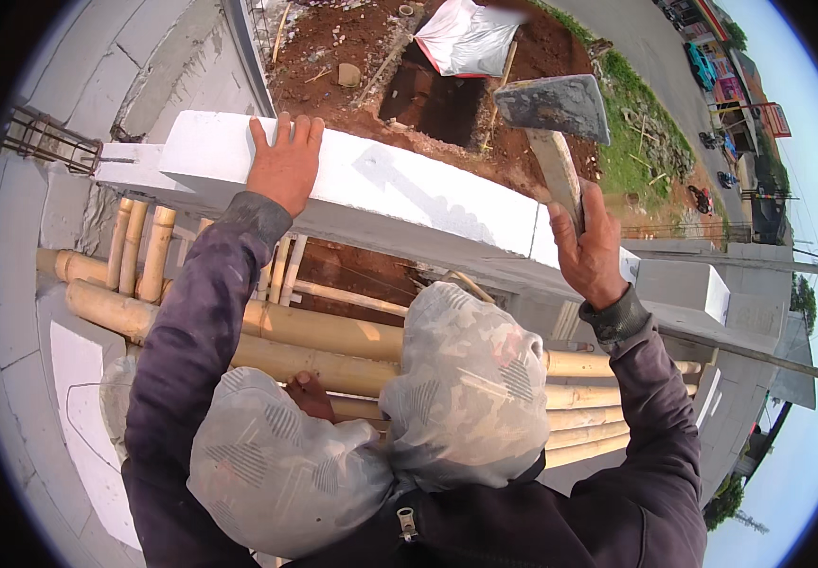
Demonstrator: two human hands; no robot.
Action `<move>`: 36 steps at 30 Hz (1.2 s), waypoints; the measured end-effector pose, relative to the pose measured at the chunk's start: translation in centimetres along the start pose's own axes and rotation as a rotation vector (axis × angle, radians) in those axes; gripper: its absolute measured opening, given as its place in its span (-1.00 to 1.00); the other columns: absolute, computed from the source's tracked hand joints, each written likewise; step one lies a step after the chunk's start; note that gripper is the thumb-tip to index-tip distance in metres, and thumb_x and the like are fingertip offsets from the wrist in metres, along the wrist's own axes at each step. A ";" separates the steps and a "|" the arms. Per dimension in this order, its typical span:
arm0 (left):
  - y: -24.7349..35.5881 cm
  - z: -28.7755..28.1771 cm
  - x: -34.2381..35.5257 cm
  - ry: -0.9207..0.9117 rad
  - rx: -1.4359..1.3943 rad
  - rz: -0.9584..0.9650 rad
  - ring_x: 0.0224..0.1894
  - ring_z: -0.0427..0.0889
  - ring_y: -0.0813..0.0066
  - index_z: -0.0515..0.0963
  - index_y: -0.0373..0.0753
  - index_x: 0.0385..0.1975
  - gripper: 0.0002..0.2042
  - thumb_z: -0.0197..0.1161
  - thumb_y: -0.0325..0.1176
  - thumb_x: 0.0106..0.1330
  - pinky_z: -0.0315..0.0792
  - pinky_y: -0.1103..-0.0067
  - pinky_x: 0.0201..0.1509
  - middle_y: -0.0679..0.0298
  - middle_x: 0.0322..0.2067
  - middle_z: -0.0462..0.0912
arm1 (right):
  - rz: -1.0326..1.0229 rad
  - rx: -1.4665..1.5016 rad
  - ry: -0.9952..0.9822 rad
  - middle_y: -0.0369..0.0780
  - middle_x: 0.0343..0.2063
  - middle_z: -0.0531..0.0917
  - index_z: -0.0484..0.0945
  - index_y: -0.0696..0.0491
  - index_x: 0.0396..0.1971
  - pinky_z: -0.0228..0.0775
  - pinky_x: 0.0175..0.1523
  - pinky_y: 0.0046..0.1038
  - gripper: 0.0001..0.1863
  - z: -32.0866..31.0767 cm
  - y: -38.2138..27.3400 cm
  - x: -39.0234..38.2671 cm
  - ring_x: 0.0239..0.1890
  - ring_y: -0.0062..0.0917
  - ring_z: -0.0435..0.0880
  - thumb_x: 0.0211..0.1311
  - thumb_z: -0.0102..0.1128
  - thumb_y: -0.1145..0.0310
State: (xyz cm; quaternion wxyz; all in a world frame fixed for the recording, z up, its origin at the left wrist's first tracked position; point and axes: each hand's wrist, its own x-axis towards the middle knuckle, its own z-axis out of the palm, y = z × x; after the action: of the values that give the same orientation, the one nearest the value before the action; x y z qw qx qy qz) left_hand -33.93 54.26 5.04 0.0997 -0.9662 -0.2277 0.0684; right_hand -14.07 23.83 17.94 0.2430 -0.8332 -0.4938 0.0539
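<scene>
A long white lightweight block (385,180) lies along the top of the wall in front of me. My left hand (283,168) rests on its left part, palm down, with the fingers stretched over the far edge. My right hand (587,248) is closed round the pale wooden handle of a mallet (554,106). The mallet's dark grey, cement-smeared head is raised above the wall's far side, apart from the block. Its shadow falls across the block's top. Further right a joint separates this block from another white block (674,284).
Bamboo poles (324,364) form a platform under my bent knees, where one bare foot shows. Rebar (49,142) sticks out at the left. Beyond the wall, far below, are a dug pit (433,99), a white-and-red sheet (471,38), grass and a road.
</scene>
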 end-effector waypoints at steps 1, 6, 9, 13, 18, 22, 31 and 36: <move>0.0 -0.1 0.1 -0.020 -0.002 0.010 0.43 0.14 0.05 0.09 -0.30 0.38 -0.04 0.50 -0.39 -0.08 0.03 -0.16 0.39 0.10 0.29 0.24 | 0.056 -0.013 0.010 0.03 -0.51 0.60 0.33 0.17 0.00 0.41 -0.41 -0.19 -0.67 0.6 1.8 -2.3 -0.47 -0.03 0.64 0.40 0.11 0.29; -0.1 -1.3 0.0 -0.102 0.002 0.032 0.42 0.14 0.05 0.05 -0.31 0.39 0.08 0.59 -0.31 -0.20 0.04 -0.16 0.38 0.10 0.31 0.21 | 0.228 -0.087 -0.165 0.10 -0.48 0.60 0.30 0.12 -0.11 0.38 -0.34 0.01 -0.71 2.6 6.6 -9.5 -0.41 0.12 0.59 0.29 0.16 0.38; 0.0 -1.8 0.1 -0.146 -0.003 0.019 0.43 0.10 0.02 0.02 -0.31 0.39 0.16 0.65 -0.27 -0.28 0.03 -0.18 0.38 0.08 0.34 0.18 | 0.281 -0.029 -0.088 0.09 -0.46 0.61 0.30 0.13 -0.09 0.39 -0.34 0.01 -0.70 2.6 7.3 -11.2 -0.40 0.12 0.59 0.30 0.15 0.37; 0.3 -2.2 0.2 -0.175 0.019 0.031 0.41 0.12 0.01 0.01 -0.31 0.39 0.12 0.63 -0.32 -0.22 0.00 -0.20 0.37 0.09 0.32 0.18 | 0.267 0.043 -0.032 0.06 -0.45 0.61 0.30 0.12 -0.12 0.38 -0.34 0.02 -0.72 2.5 7.3 -12.1 -0.41 0.11 0.58 0.30 0.15 0.36; 0.5 -2.5 0.3 -0.162 0.049 0.063 0.42 0.11 0.04 0.00 -0.34 0.39 0.15 0.64 -0.27 -0.24 0.02 -0.20 0.37 0.06 0.31 0.19 | 0.283 0.046 -0.076 0.05 -0.36 0.63 0.32 0.10 -0.14 0.40 -0.31 0.00 -0.74 2.6 7.4 -13.1 -0.33 0.09 0.60 0.29 0.15 0.35; 0.2 -2.6 0.1 -0.188 0.027 0.067 0.43 0.10 0.05 -0.02 -0.36 0.39 0.16 0.63 -0.24 -0.23 0.02 -0.20 0.36 0.05 0.32 0.18 | 0.270 0.083 -0.070 0.03 -0.34 0.63 0.33 0.09 -0.12 0.42 -0.29 -0.04 -0.74 4.6 7.1 -13.4 -0.31 0.07 0.60 0.28 0.16 0.38; -2.2 -1.5 -1.3 -0.181 -0.057 0.060 0.51 -0.07 0.05 -0.10 -0.21 0.48 0.31 0.67 -0.16 -0.34 0.02 -0.19 0.35 0.15 0.49 -0.07 | 1.000 0.246 0.276 0.06 -0.53 0.52 0.30 0.13 -0.16 0.38 -0.32 -0.13 -0.68 8.1 8.1 -32.7 -0.45 0.06 0.53 0.15 0.18 0.40; -5.2 -1.6 -1.6 -0.034 -0.100 0.103 0.51 -0.05 0.08 -0.01 -0.19 0.47 0.14 0.61 -0.26 -0.17 0.05 -0.11 0.38 0.16 0.49 -0.07 | 1.574 -0.081 0.495 0.12 -0.43 0.59 0.33 0.10 -0.12 0.41 -0.17 -0.05 -0.66 10.4 8.4 -46.3 -0.30 0.11 0.61 0.16 0.16 0.31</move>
State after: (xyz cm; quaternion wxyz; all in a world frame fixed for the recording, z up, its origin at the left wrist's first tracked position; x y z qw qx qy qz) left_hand -37.30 57.79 7.94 0.0440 -0.9791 -0.1823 0.0782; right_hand -34.28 -15.17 -1.98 0.2057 -0.9313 0.3006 0.0052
